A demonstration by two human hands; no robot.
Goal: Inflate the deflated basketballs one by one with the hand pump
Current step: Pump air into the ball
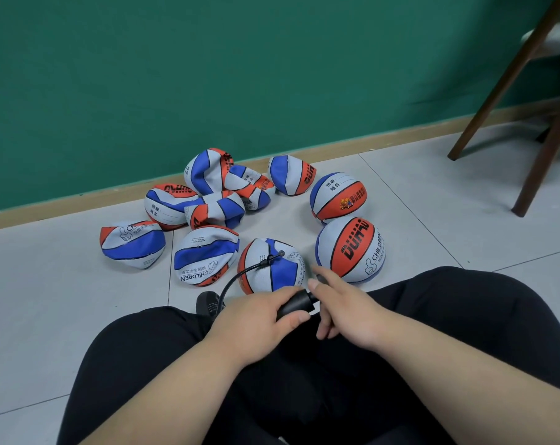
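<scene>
Left hand (256,319) is wrapped round the hand pump (296,303) barrel, right hand (346,306) sits loose-fingered at the handle end (not really gripping it). I'd take a proper hold and pump full, straight strokes so the needle stays seated in the ball (266,271) just in front. Flat ones (208,194) lie loose by the wall (208,75); no bin or bag in sight.

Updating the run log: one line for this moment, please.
left hand: grips pump | right hand: loose beside pump | hose: on front ball | right balls: round
</scene>
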